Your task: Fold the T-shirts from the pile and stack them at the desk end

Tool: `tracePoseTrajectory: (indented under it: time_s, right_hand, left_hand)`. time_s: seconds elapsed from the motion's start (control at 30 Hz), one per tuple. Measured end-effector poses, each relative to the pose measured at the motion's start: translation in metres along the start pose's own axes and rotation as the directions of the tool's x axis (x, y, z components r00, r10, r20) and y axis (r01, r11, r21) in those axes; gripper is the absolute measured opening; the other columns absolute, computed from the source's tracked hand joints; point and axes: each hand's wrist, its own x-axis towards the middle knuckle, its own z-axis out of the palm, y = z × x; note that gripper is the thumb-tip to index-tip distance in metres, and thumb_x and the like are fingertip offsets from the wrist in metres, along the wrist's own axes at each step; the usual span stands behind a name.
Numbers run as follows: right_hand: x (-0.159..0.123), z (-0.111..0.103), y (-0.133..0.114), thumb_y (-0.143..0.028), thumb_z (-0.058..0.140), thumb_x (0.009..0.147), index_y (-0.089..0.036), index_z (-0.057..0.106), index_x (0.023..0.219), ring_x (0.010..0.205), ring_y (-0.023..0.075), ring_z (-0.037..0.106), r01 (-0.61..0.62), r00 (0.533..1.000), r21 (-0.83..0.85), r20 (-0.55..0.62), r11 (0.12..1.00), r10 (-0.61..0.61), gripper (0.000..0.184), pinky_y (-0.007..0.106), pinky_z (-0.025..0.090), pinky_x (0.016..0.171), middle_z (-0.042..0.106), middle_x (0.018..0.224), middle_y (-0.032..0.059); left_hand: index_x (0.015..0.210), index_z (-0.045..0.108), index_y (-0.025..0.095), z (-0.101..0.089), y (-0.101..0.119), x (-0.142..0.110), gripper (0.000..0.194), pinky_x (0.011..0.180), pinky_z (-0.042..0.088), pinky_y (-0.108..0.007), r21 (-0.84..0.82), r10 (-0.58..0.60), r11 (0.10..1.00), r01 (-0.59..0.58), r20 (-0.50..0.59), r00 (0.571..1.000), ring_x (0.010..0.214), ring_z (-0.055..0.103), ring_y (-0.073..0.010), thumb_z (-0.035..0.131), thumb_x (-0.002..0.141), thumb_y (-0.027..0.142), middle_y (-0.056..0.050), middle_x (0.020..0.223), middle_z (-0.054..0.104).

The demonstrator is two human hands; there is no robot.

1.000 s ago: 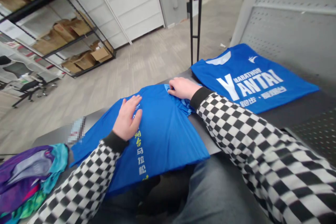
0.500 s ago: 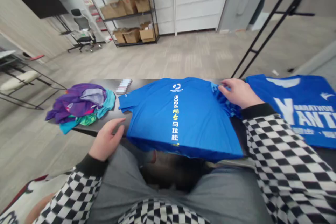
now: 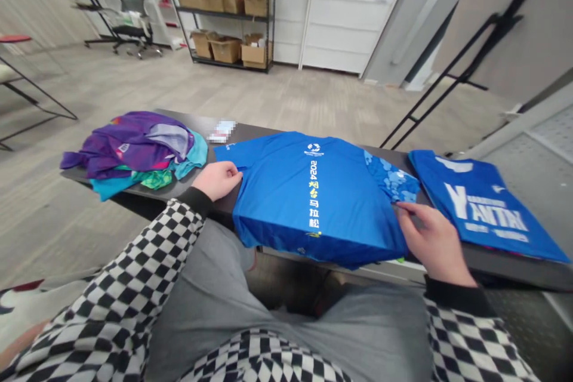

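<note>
A blue T-shirt (image 3: pixel 277 191) lies spread out with a line of white and yellow print down its middle, its lower edge hanging over the table's near side. My left hand (image 3: pixel 217 180) is closed at the shirt's left side, just under the plain blue sleeve, fingertips pinched on the fabric. On the other side, my right hand (image 3: pixel 433 239) pinches the shirt's edge below the patterned light-blue sleeve (image 3: pixel 394 180). Right of it rests a folded blue shirt (image 3: pixel 478 191) with large white lettering.
A heap of purple, teal and green clothing (image 3: pixel 129 146) sits on the left of the dark table (image 3: pixel 264 129). Near the back edge lies a small blurred-out item (image 3: pixel 222 131). Beyond are a shelf with cardboard boxes (image 3: pixel 226 48), an office chair (image 3: pixel 129 18) and a black metal stand (image 3: pixel 430 98).
My left hand has moved forward and right onto the shirt's side and closed. My right hand has come down from the patterned sleeve to the edge below it; that sleeve now lies spread flat.
</note>
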Motion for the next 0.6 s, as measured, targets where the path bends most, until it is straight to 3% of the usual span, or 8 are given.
tracePoseTrajectory:
  time_s: [0.2,0.37,0.6]
  right_hand:
    - [-0.002,0.016,-0.031,-0.042,0.058,0.104,-0.026,0.082,0.108,0.108,0.0352,0.081,0.060,0.995,-0.006,0.083,0.998,-0.059,0.030,0.050,0.062,0.106,0.086,0.112,0.0146]
    - [0.011,0.029,-0.030,-0.046,0.056,0.103,-0.024,0.082,0.107,0.108,0.0352,0.080,0.028,0.994,-0.054,0.110,0.998,-0.022,0.034,0.047,0.061,0.106,0.085,0.113,0.0165]
    - [0.016,0.036,-0.021,-0.049,0.062,0.098,-0.026,0.081,0.104,0.112,0.0346,0.077,0.041,0.982,-0.036,0.188,0.999,-0.034,0.031,0.046,0.058,0.109,0.082,0.112,0.0164]
  left_hand:
    - [0.079,0.072,0.025,0.007,-0.013,-0.025,0.038,0.068,0.047,-0.034,-0.075,0.090,0.994,-0.086,0.054,0.994,0.069,0.066,-0.0208,0.068,0.097,0.059,-0.002,0.076,0.074]
    - [0.090,0.075,0.024,0.014,-0.016,-0.026,0.028,0.082,0.050,-0.038,0.014,0.166,0.986,-0.166,-0.013,0.986,0.087,0.069,-0.0249,0.073,0.094,0.052,-0.004,0.086,0.073]
    - [0.095,0.079,0.024,0.016,-0.020,-0.024,0.018,0.092,0.051,-0.040,-0.010,0.162,0.987,-0.162,-0.024,0.987,0.095,0.069,-0.0259,0.073,0.094,0.041,-0.005,0.094,0.075]
